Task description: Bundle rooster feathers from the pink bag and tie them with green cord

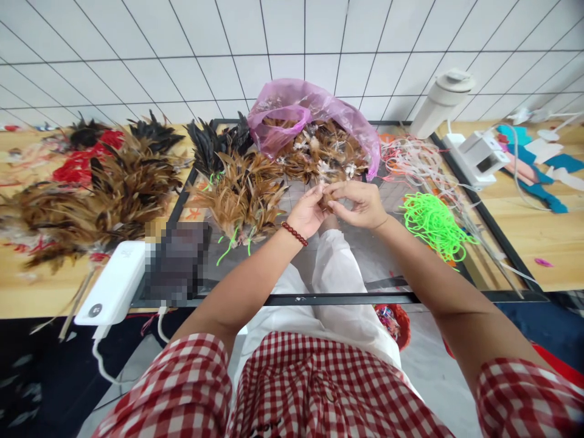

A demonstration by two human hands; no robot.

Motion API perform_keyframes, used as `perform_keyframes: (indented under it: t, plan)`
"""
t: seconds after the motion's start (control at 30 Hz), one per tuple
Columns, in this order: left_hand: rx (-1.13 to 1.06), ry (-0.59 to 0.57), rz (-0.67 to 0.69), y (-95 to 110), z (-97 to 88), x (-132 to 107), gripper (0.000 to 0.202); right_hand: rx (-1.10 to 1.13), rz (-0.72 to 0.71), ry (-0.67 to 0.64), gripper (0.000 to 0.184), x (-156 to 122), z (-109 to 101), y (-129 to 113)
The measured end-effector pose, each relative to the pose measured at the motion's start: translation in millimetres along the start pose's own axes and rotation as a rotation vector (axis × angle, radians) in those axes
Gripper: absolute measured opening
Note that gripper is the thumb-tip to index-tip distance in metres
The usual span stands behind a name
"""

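Observation:
My left hand (308,213), with a red bead bracelet at the wrist, and my right hand (360,204) meet above the glass table top (347,255). Both pinch a small bunch of brown feathers (325,198) between their fingertips. Just beyond them lies a pink plastic bag (292,112) full of loose brown feathers. A pile of tied brown feather bundles (244,198) with green strings sits left of my left hand. A tangle of neon green cord (431,222) lies right of my right hand.
Larger brown, black and red feather heaps (91,182) cover the wooden table at left. A white power bank (114,283) lies near the front edge. A white bottle (440,100), a white device (479,155), pale strings and blue felt pieces (538,176) are at right.

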State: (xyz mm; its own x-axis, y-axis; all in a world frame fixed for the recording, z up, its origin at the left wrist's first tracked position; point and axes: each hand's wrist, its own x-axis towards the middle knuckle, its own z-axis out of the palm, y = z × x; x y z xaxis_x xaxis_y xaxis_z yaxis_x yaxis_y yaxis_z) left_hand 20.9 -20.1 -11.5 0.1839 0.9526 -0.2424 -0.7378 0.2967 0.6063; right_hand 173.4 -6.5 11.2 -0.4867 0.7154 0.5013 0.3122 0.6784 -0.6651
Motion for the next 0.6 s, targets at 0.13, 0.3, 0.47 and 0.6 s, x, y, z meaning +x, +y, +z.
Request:
perform_keyframes:
  t: [0.13, 0.3, 0.47, 0.6]
  plan:
    - [0.007, 0.033, 0.045, -2, -1.2, 3, 0.012, 0.069, -0.019, -0.066, 0.032, 1, -4, -2]
    - [0.069, -0.001, 0.050, -1, 1.2, 1, 0.013, 0.106, -0.027, -0.028, 0.037, 2, -6, 0]
    - [0.084, 0.034, 0.065, -3, 2.8, -1, 0.013, 0.218, 0.063, 0.025, 0.041, 1, -2, 11]
    - [0.105, 0.075, 0.095, -6, 5.2, -1, 0.013, 0.304, 0.106, 0.082, 0.044, 1, 2, 15]
